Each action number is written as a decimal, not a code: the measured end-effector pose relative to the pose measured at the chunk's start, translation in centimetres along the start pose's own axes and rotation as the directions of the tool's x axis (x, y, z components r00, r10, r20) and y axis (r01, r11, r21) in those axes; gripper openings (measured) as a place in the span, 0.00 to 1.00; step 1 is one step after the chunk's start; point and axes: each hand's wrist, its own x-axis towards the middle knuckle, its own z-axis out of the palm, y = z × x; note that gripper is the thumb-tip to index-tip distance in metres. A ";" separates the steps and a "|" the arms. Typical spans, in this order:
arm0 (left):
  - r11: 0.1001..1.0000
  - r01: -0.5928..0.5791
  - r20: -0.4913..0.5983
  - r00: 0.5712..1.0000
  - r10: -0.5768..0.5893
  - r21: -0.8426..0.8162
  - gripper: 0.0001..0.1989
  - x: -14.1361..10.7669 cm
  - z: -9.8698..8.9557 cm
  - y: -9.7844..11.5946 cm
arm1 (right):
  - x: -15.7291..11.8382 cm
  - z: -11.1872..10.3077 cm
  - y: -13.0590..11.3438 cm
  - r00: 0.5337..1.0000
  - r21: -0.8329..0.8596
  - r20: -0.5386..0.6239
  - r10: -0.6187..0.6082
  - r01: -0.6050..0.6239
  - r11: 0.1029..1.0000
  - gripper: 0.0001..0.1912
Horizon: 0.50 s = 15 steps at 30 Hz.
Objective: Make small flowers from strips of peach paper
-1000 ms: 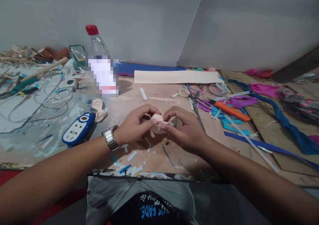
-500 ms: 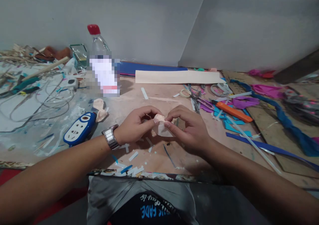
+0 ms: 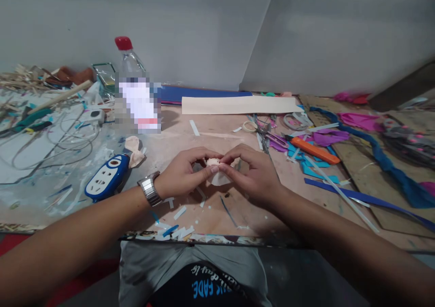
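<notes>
The left hand [image 3: 180, 173] and right hand [image 3: 256, 173] pinch a small, crinkled pale-peach piece [image 3: 213, 162], probably paper, between nearly closed fingertips over the desk [image 3: 210, 221], inward from its front edge, where uneven pulling could tear it.

A red-capped bottle [image 3: 134, 87] stands upper left; green-handled pliers [image 3: 30, 121] lie at the far left.

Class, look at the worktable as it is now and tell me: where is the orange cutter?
The orange cutter lies on the right side of the head view, just above the blue scraps, with purple material behind it.
</notes>
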 end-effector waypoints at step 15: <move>0.994 -0.094 0.013 0.996 0.093 0.047 0.08 -0.1 -0.4 -0.1 | 0.2 -0.1 1.2 0.994 0.008 0.097 0.040 -0.041 0.999 0.09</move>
